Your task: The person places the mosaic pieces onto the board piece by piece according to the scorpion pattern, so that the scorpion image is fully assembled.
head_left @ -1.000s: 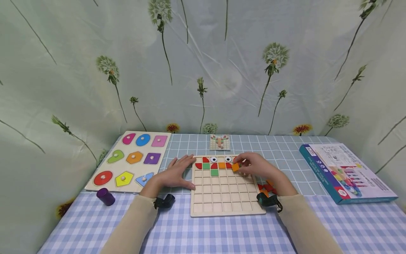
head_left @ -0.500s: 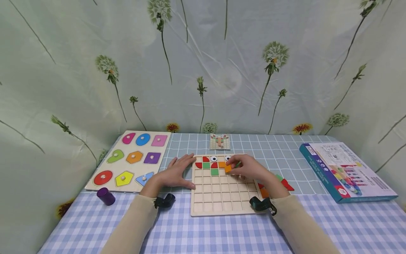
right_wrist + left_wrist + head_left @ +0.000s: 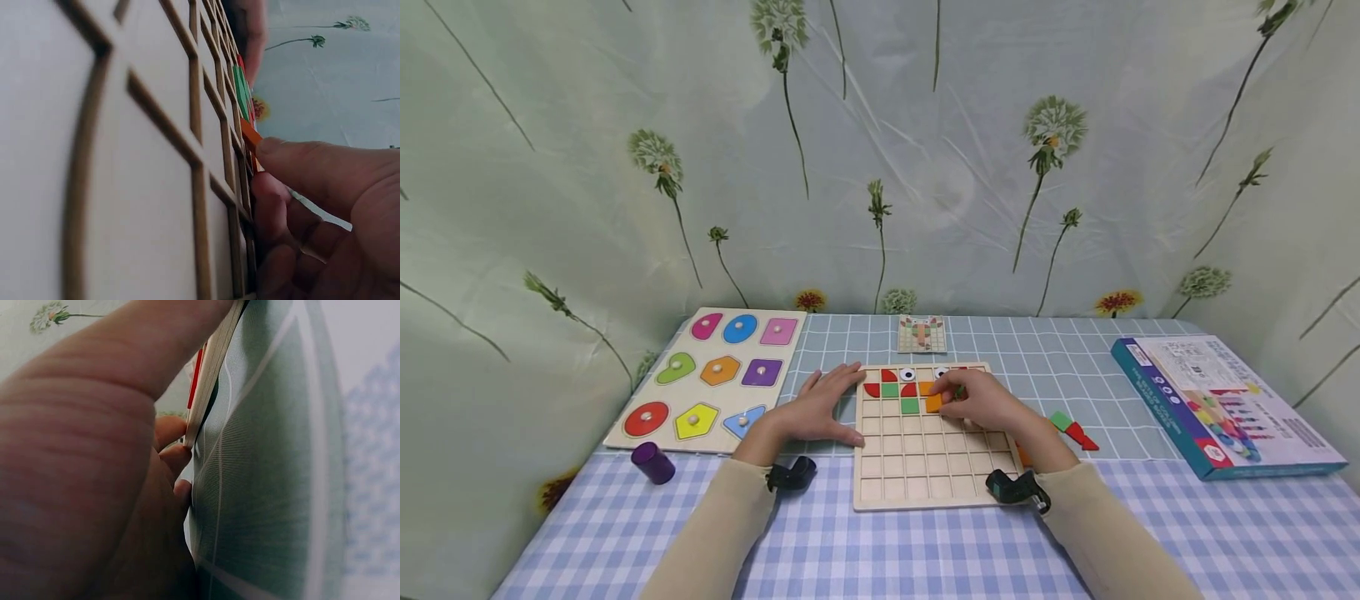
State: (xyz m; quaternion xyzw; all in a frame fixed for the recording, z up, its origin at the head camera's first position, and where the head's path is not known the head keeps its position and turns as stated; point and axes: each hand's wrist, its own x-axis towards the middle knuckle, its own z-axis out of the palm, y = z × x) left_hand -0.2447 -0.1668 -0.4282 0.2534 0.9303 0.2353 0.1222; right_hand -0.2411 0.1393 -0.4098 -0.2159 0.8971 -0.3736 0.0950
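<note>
The right hand (image 3: 981, 398) pinches 1 orange tile (image 3: 933, 404) between thumb and finger, tilted at the board (image 3: 925, 467), just beside a green tile (image 3: 910, 406). The left hand (image 3: 816, 410) holds nothing, fingers spread against the board's left edge. Seating the tile seems in hand; the next move likely calls for levelling, pressing, letting go.

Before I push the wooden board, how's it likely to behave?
The wooden board is probably stiff, since its edges run straight. Its thin side suggests it's light for its size. Lying flat on the cloth, it should slide rather than roll.
</note>
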